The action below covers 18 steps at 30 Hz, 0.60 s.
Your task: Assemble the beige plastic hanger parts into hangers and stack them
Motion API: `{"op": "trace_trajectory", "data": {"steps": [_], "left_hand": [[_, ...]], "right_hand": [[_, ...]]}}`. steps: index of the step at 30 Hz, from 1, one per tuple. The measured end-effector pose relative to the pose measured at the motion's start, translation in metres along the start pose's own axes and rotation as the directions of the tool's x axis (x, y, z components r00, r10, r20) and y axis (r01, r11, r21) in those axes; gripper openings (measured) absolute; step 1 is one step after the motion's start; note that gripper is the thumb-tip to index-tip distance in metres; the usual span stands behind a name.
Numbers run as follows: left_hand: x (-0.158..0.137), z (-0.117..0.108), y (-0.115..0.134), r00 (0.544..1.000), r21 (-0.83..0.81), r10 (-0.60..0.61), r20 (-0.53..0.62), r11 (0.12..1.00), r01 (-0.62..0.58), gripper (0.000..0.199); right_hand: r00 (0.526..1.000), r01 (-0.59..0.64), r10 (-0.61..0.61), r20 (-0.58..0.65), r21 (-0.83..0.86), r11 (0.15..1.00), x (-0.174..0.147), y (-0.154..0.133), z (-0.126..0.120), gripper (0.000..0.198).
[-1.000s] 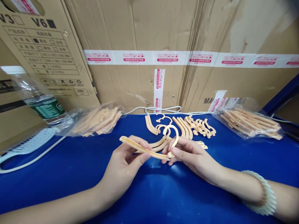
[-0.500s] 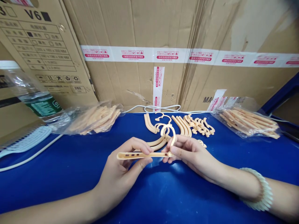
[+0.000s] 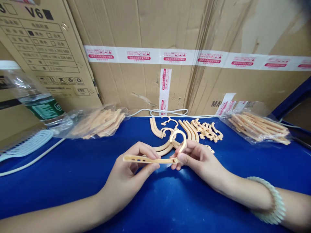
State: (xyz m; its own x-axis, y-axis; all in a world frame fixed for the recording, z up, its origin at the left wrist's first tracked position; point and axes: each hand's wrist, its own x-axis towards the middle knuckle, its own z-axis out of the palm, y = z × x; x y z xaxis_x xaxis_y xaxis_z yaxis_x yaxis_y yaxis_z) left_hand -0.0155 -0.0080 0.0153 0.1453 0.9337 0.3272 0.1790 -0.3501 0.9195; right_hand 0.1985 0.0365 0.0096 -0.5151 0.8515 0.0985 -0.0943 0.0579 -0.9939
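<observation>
Near the centre of the frame, two bare hands hold a pair of pale, cream-coloured pieces above a blue tabletop (image 3: 155, 204). The left hand (image 3: 131, 170) pinches a long hanger arm (image 3: 166, 160), its thumb below and its fingers above, clamped on the piece around its middle. The arm lies nearly level across the picture, with its hollow side facing the camera and small slots showing toward its left end. The right hand (image 3: 202, 160) has its thumb and fingers closed on the lower end of a curved hook (image 3: 185, 142), just where that end meets the right end of the arm. (Whether the two are locked together or merely touching, I cannot tell.) The hook rises above the fingertips and bends over toward the left. A bracelet (image 3: 268, 200) of pale beads circles the right wrist, at lower right.

Behind the hands, around the middle of the frame, lie joined hanger pieces (image 3: 162, 148), partly hidden. Just beyond them, a row of loose arms (image 3: 189, 131) sits beside a cluster of loose hooks (image 3: 206, 129). A clear bag of pale pieces (image 3: 97, 124) rests left of centre, and a second bag (image 3: 259, 126) lies at the right. Toward the left edge are a bottle with a green label (image 3: 45, 108) and a light-blue brush (image 3: 31, 142). A white cable (image 3: 170, 111) runs along the base of the taped cardboard (image 3: 136, 26) that fills the upper frame.
</observation>
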Motion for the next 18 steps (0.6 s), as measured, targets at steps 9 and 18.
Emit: {"op": "trace_trajectory", "data": {"steps": [9,18], "left_hand": [[0.0027,0.002,-0.0012,0.997,-0.033,-0.075,-0.007,0.997,0.074,0.007],[0.0041,0.003,0.0003,0.996,0.011,-0.063,-0.068,0.998,0.064,0.007]], "right_hand": [[0.999,0.029,-0.031,-0.02,-0.087,0.996,-0.0016,0.0008,0.002,0.033],[0.995,0.086,-0.091,-0.036,-0.121,0.989,-0.0037,0.0006,0.0063,0.025]]}}
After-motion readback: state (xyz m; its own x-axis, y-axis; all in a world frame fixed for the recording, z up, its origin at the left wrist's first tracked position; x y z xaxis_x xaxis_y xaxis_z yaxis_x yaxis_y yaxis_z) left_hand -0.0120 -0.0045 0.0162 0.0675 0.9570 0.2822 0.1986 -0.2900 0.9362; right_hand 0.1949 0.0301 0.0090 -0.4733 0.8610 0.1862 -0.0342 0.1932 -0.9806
